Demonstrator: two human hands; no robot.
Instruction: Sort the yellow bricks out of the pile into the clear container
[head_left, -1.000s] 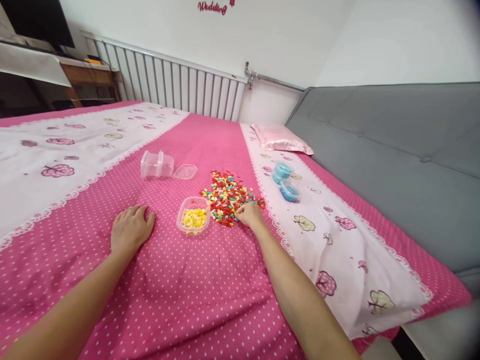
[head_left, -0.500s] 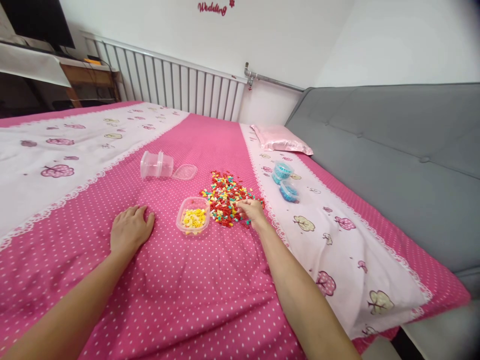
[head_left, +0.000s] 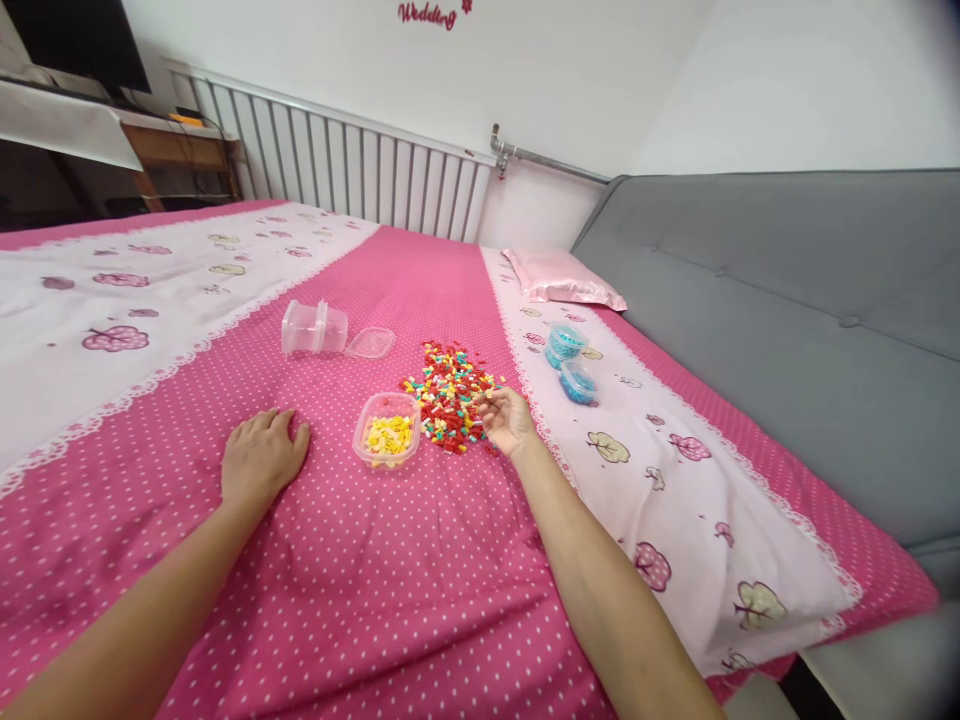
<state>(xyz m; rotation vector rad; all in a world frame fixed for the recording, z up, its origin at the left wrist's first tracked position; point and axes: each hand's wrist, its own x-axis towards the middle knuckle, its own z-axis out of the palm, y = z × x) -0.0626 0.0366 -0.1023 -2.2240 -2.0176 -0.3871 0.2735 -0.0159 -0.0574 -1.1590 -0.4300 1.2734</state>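
Observation:
My right hand (head_left: 508,420) is at the right side of a pile of small coloured plastic pieces (head_left: 450,390), red, yellow, white and teal. Its palm is turned partly up, and the fingers are curled together in a pinch on what looks like a small yellow piece (head_left: 489,394). Just left of the pile stands a clear square plastic tub (head_left: 360,440), without a lid, with yellow pieces (head_left: 390,435) inside. Farther left, my left hand (head_left: 262,455) lies flat on the pink dotted bedspread (head_left: 352,560), fingers spread and holding nothing.
Nested clear tubs (head_left: 311,328) lie on their side behind the open tub, with a clear lid (head_left: 371,343) beside them. Two containers of blue pieces, a round tub (head_left: 565,343) and a square one (head_left: 577,383), stand at right. Beyond are a pink pillow (head_left: 559,278) and grey headboard (head_left: 787,270).
My right hand has turned its palm upward and drawn slightly up and right from the pile, fingers still pinched. My left hand stays in place.

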